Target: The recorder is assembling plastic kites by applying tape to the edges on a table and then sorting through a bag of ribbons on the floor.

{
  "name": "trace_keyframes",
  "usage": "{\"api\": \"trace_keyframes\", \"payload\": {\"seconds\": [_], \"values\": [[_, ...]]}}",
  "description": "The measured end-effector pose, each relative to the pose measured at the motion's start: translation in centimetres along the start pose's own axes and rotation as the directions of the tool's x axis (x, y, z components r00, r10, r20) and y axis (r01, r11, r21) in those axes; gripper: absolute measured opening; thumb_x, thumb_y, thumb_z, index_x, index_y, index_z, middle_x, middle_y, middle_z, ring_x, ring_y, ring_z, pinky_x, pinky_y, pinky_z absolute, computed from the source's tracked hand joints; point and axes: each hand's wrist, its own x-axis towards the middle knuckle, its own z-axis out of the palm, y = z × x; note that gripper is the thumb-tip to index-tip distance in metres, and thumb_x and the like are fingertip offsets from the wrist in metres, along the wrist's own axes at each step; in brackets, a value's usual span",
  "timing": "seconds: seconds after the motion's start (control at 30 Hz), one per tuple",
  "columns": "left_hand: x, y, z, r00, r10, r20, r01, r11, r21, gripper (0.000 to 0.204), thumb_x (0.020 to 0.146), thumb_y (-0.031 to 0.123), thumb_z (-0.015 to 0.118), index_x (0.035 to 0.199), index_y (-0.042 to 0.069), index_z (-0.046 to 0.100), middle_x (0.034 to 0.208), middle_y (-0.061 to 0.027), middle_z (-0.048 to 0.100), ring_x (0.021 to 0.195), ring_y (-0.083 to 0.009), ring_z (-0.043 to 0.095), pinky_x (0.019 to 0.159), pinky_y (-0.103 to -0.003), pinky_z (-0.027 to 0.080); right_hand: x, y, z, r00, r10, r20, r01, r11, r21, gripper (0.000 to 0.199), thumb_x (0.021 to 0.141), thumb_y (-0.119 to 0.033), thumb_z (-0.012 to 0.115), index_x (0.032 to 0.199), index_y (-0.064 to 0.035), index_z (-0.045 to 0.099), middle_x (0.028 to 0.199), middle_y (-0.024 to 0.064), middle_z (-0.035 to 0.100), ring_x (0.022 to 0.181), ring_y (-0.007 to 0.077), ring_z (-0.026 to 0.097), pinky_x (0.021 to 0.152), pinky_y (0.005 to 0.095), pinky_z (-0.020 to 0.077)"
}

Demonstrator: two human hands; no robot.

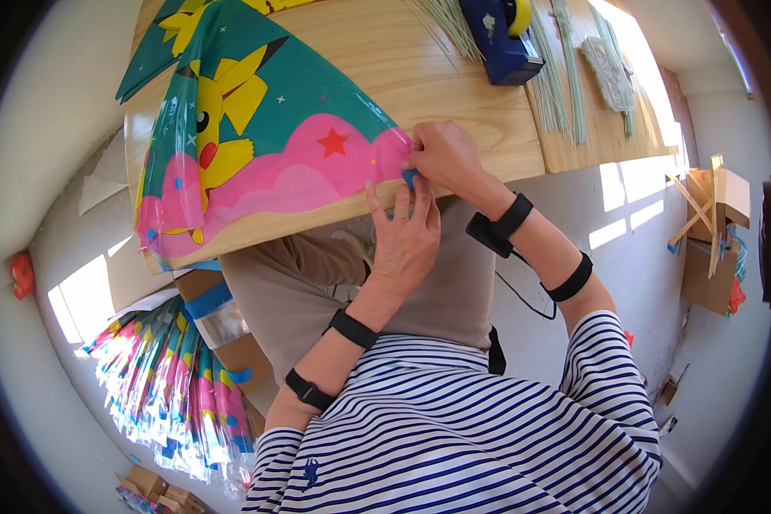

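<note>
A thin plastic kite (317, 111) lies over the table's near-left part, printed teal and pink with a yellow cartoon figure and a red star. Its left side is folded over on itself. My right hand (445, 158) pinches the kite's right corner at the table's front edge, thumb and fingers closed. Just below, my left hand (405, 236) reaches up with its fingers stretched and somewhat apart, fingertips at a small blue piece (409, 178) on that corner. Whether the left thumb presses from beneath is hidden.
A blue tape dispenser (501, 43) with yellow tape stands at the back of the wooden table (480, 111). Bundles of thin pale rods (570, 77) and a clear plastic tray (608, 73) lie right of it. Many folded kites (176, 385) hang low at left. Cardboard boxes (711, 248) stand right.
</note>
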Motion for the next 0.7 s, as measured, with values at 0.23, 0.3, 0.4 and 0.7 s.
{"api": "trace_keyframes", "payload": {"seconds": [0.23, 0.3, 0.4, 0.7], "values": [[-0.1, 0.0, 0.1, 1.000, 0.000, -0.025, 0.000, 1.000, -0.015, 0.048, 0.080, 0.011, 0.060, 0.123, -0.008, 0.060, 0.135, -0.0175, 0.051, 0.118, -0.0350, 0.049, 0.111, -0.074, 0.019, 0.7, -0.1, 0.9, 0.988, -0.006, -0.152, 0.006, 1.000, 0.000, 0.023, 0.069, -0.023, 0.083, 0.069, -0.0051, 0.068, 0.065, 0.0133, 0.066, 0.064, 0.0316, 0.065, 0.058, 0.0418, 0.0482], [-0.3, -0.1, 0.1, 1.000, -0.007, -0.022, 0.008, 1.000, 0.010, 0.048, 0.079, 0.011, 0.061, 0.124, -0.008, 0.060, 0.135, -0.0172, 0.050, 0.119, -0.0349, 0.049, 0.111, -0.074, 0.018, -0.2, 0.1, 0.3, 1.000, 0.029, 0.006, -0.029, 0.999, 0.033, 0.023, 0.069, -0.024, 0.083, 0.070, -0.0053, 0.069, 0.066, 0.0129, 0.067, 0.065, 0.0303, 0.066, 0.059, 0.0415, 0.0485], [-0.2, 0.1, 0.1, 1.000, -0.023, -0.010, 0.023, 1.000, 0.008, 0.049, 0.078, 0.011, 0.061, 0.123, -0.007, 0.060, 0.134, -0.0169, 0.050, 0.121, -0.0349, 0.048, 0.111, -0.073, 0.017, -1.1, 0.8, 0.5, 0.990, 0.132, -0.054, -0.131, 0.991, 0.014, 0.023, 0.069, -0.025, 0.083, 0.070, -0.0060, 0.070, 0.066, 0.0123, 0.067, 0.067, 0.0289, 0.066, 0.061, 0.0409, 0.0491], [0.0, 0.4, -0.3, 1.000, -0.021, -0.020, 0.022, 0.999, 0.025, 0.048, 0.077, 0.012, 0.063, 0.121, -0.005, 0.061, 0.128, -0.0162, 0.051, 0.123, -0.0348, 0.046, 0.111, -0.073, 0.017, -1.8, 1.1, 0.7, 0.972, 0.212, -0.103, -0.208, 0.977, 0.053, 0.023, 0.069, -0.028, 0.083, 0.075, -0.0080, 0.072, 0.072, 0.0138, 0.069, 0.076, 0.0337, 0.068, 0.066, 0.0443, 0.0515]]}}
